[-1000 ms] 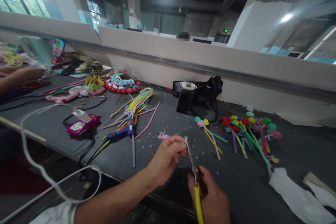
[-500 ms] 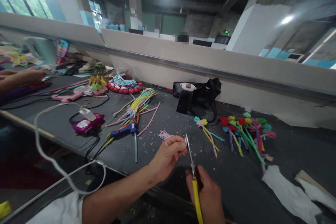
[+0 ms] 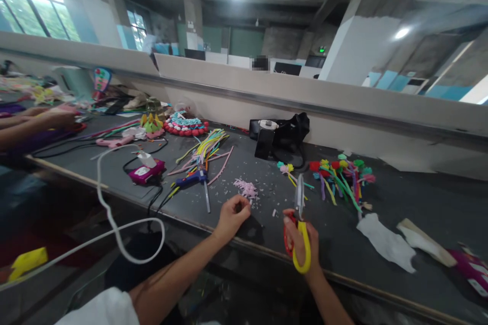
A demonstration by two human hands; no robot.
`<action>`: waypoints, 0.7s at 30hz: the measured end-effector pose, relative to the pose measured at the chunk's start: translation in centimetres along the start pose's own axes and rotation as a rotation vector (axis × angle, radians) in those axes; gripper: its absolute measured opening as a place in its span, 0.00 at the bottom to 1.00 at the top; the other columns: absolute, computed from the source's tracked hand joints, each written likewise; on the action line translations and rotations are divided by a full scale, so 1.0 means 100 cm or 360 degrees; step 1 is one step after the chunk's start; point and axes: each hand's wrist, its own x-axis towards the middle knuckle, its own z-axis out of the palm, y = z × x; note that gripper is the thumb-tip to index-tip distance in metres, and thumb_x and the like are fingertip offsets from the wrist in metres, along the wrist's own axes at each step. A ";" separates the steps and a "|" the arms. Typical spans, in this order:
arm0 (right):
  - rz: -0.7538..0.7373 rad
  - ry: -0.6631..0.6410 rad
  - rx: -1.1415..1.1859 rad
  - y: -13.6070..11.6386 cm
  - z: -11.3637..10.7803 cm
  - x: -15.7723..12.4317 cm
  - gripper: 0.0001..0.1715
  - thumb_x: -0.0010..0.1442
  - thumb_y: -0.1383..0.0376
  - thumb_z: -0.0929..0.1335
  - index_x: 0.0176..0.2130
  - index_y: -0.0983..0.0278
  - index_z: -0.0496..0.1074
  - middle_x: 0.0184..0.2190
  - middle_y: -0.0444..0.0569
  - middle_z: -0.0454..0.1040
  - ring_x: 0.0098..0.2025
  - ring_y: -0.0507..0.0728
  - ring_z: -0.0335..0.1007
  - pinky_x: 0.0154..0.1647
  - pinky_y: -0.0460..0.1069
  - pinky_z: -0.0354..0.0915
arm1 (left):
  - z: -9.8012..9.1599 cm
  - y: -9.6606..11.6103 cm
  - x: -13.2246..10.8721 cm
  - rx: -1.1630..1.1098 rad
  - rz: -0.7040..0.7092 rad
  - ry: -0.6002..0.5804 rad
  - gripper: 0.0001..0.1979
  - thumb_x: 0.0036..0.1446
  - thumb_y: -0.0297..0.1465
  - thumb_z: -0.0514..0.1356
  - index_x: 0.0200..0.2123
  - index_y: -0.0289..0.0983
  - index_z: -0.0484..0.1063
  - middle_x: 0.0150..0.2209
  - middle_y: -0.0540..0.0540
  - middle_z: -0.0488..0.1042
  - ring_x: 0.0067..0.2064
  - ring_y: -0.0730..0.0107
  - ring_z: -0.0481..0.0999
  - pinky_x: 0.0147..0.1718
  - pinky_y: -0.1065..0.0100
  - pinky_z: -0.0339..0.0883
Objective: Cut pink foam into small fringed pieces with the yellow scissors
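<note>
My right hand (image 3: 305, 244) is wrapped round the handles of a pair of scissors (image 3: 300, 198), one loop yellow and the other red. The blades point away from me and look closed or nearly so. Left of it, at the front of the dark table, my left hand (image 3: 233, 217) has thumb and fingers pinched together. A tiny pale bit may show at its fingertips; I cannot make it out. Just beyond lies a small heap of short pink cut pieces (image 3: 246, 188), with small pale scraps scattered round it.
A blue glue gun (image 3: 190, 179) lies by a bundle of fuzzy stems (image 3: 209, 147). Fuzzy flowers (image 3: 343, 175) and white cloth (image 3: 385, 241) are at right. A black bag (image 3: 293, 129) stands behind. A magenta power strip (image 3: 147, 172) and a co-worker's hand (image 3: 61, 116) are left.
The scissors have moved right, away from my left hand, and turned so both handle loops show. My left hand has drawn back from the blades towards the pink heap. The view has shifted slightly.
</note>
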 end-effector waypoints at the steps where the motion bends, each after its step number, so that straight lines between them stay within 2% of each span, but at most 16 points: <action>1: 0.0025 0.0002 0.0089 0.002 -0.001 0.001 0.24 0.55 0.48 0.68 0.43 0.62 0.69 0.13 0.32 0.55 0.12 0.46 0.49 0.12 0.41 0.51 | 0.002 0.001 0.000 0.0021 0.0028 -0.0007 0.03 0.48 0.28 0.58 0.24 0.36 0.68 0.24 0.52 0.67 0.29 0.74 0.64 0.30 0.73 0.57; 3: 0.0085 -0.0013 0.0239 0.005 -0.002 0.003 0.23 0.54 0.48 0.68 0.41 0.61 0.67 0.13 0.30 0.50 0.13 0.45 0.46 0.12 0.40 0.49 | 0.006 0.002 0.000 0.0057 0.0070 -0.0006 0.02 0.47 0.27 0.58 0.24 0.36 0.68 0.24 0.53 0.67 0.29 0.74 0.65 0.31 0.73 0.57; 10: 0.0227 -0.0070 0.0507 0.008 -0.002 0.007 0.24 0.48 0.52 0.73 0.40 0.62 0.69 0.13 0.30 0.51 0.13 0.44 0.45 0.12 0.39 0.48 | 0.006 0.001 -0.003 0.0079 0.0052 0.0049 0.03 0.47 0.27 0.57 0.23 0.36 0.68 0.23 0.54 0.65 0.28 0.75 0.63 0.30 0.73 0.57; 17: 0.0302 0.0053 0.0562 0.012 0.000 0.004 0.24 0.48 0.52 0.74 0.40 0.62 0.70 0.13 0.31 0.53 0.14 0.44 0.47 0.13 0.39 0.48 | 0.001 -0.005 -0.004 0.0012 -0.0096 -0.0014 0.04 0.49 0.29 0.57 0.24 0.36 0.66 0.23 0.53 0.64 0.26 0.75 0.62 0.27 0.74 0.56; 21: 0.0369 0.0097 0.0539 0.014 0.001 0.001 0.28 0.46 0.54 0.76 0.44 0.63 0.70 0.13 0.32 0.56 0.14 0.44 0.50 0.13 0.40 0.49 | -0.002 -0.004 -0.004 0.0014 -0.0187 -0.0064 0.04 0.49 0.29 0.57 0.23 0.36 0.65 0.21 0.53 0.63 0.25 0.76 0.61 0.25 0.74 0.55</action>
